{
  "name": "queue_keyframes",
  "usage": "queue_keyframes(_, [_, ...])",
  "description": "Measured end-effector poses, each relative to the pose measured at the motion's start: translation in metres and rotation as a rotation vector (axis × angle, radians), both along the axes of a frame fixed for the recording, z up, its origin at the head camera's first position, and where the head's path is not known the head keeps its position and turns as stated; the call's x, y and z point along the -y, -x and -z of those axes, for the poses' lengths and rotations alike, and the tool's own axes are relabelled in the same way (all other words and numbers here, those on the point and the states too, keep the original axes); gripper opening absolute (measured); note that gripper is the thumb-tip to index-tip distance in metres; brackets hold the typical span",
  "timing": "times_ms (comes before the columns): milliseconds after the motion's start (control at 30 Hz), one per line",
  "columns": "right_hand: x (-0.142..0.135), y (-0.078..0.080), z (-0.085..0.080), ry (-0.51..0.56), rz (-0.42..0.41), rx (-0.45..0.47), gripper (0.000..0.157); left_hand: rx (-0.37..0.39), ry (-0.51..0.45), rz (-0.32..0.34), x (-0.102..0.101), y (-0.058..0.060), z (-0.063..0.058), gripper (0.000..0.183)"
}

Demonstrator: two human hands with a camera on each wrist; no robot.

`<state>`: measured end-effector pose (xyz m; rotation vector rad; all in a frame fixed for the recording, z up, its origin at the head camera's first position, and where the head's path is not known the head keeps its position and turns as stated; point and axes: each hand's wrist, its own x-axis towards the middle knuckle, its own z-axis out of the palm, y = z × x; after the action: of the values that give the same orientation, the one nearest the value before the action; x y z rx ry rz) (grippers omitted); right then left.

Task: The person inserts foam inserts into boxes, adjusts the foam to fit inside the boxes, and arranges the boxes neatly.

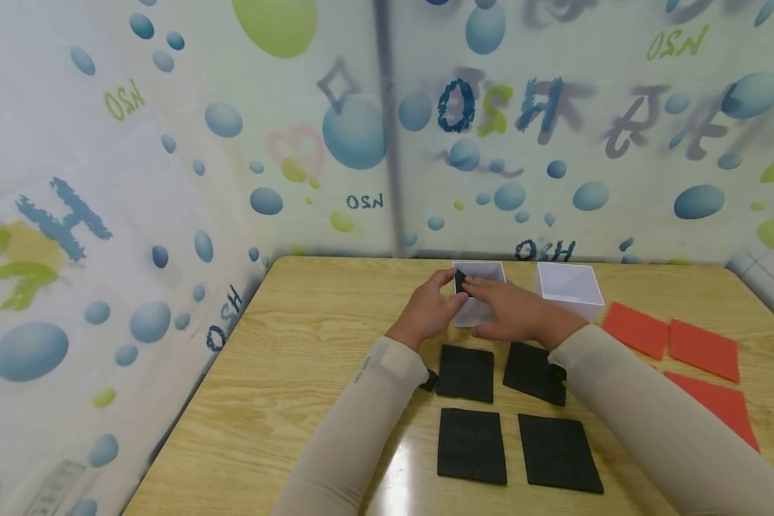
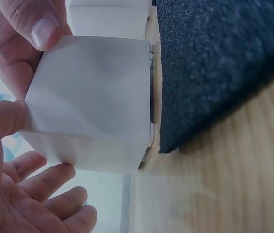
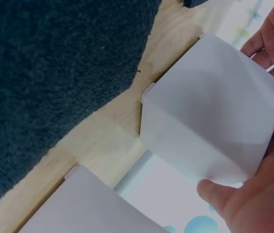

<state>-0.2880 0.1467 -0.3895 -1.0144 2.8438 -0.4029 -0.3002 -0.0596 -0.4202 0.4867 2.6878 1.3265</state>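
A white open-topped box [image 1: 472, 315] stands toward the far side of the table. My left hand [image 1: 428, 308] holds its left side, with the thumb at the rim and the fingers along the outer wall. Against the inside of that wall is a black foam piece [image 1: 460, 279], mostly hidden by the hands. My right hand [image 1: 512, 308] reaches over the box from the right, its extended fingers touching the black piece. In the right wrist view the right thumb [image 3: 217, 191] lies against the box's outer side [image 3: 214, 97].
Several black foam squares [image 1: 472, 444] lie in front of the box. A second white box [image 1: 569, 285] stands to its right, with red squares [image 1: 703, 347] beyond it. A small black thing [image 1: 429, 380] shows by the left sleeve. Printed curtains [image 1: 355, 208] hang behind the wooden table [image 1: 284, 358].
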Motion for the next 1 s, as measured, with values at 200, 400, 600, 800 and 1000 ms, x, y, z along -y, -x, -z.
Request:
queue_keyframes(200, [0.001,0.001,-0.001,-0.01,0.008,-0.033,0.083,0.001,-0.009,0.011,0.0,0.0,-0.001,0.064])
queue_keyframes(400, [0.004,0.001,-0.003,-0.026,0.01,-0.038,0.082,-0.004,-0.004,0.009,0.0,0.0,-0.001,0.063])
queue_keyframes(600, [0.008,0.001,-0.004,-0.044,0.023,-0.025,0.079,-0.008,0.0,0.004,0.001,-0.001,-0.001,0.063])
queue_keyframes(800, [0.01,0.004,-0.003,-0.036,0.032,-0.022,0.072,-0.004,0.005,0.002,0.001,-0.001,-0.001,0.063])
queue_keyframes(1000, [0.012,0.006,-0.005,-0.05,0.029,-0.019,0.071,-0.003,0.0,0.003,0.001,-0.002,-0.003,0.063])
